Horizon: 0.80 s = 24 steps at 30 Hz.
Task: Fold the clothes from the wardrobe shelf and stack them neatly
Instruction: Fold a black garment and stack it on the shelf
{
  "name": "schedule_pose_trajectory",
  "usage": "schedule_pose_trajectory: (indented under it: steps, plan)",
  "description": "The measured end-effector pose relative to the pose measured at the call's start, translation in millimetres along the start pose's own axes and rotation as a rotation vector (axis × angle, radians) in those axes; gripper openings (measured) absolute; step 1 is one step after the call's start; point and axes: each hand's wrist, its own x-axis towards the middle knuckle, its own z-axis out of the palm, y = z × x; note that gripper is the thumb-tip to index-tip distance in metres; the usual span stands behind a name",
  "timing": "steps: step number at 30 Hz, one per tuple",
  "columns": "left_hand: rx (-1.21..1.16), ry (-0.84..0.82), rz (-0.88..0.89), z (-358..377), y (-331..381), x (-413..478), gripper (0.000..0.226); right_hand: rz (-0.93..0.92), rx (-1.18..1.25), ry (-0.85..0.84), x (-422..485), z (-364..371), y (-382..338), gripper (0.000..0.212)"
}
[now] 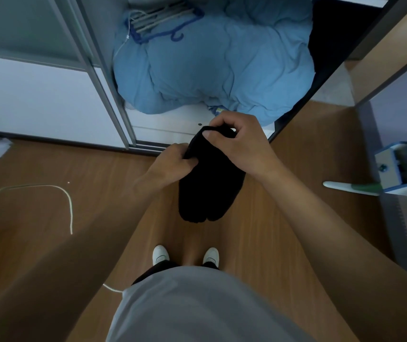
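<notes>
So we're standing at the open wardrobe, with a big rumpled light-blue quilt (212,60) filling the white wardrobe shelf (168,119). The thing we're folding is a small black knitted garment (207,188), held up in the air over the brown wood-look floor (103,183), just in front of the shelf edge. It hangs straight down from our fingers, long axis running from the hands toward our feet. The bottom end splits into two rounded lobes, so maybe socks, but it's too dark to tell. Our right hand (239,144) pinches the top edge and is the higher one. Our left hand (172,161) clamps the left side edge a bit lower. We reckon the next fold brings the dangling end up toward the fingers.
</notes>
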Motion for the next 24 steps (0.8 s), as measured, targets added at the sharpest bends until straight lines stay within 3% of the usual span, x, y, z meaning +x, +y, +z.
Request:
schedule_pose_trajectory:
  steps: [5, 9, 14, 17, 20, 24]
  plan:
    - [-0.033, -0.106, -0.006, -5.2, -26.5, 12.4, 0.01, -0.022, 0.049, -0.034, -3.7, 2.1, -2.2, 0.006]
    - [-0.22, -0.206, -0.056, 6.9, -29.8, 10.0, 0.036, -0.007, 0.131, -0.079, -7.6, 3.2, -3.3, 0.003]
    - [-0.144, -0.226, -0.037, 7.9, -20.7, 13.2, 0.044, 0.032, 0.203, -0.125, -6.9, -0.6, -1.8, 0.003]
    - [-0.032, -0.18, -0.005, -6.5, -21.0, 10.9, 0.041, 0.068, 0.21, -0.113, -7.6, -4.1, 2.7, 0.007]
    - [-0.112, -0.048, 0.028, -29.7, -27.4, 7.3, 0.048, 0.084, 0.111, -0.15, -13.7, -6.4, 12.8, 0.007]
    - [-0.116, -0.023, 0.046, -46.2, -21.9, 2.0, 0.021, 0.11, -0.026, -0.197, -21.6, -10.7, 24.7, 0.031]
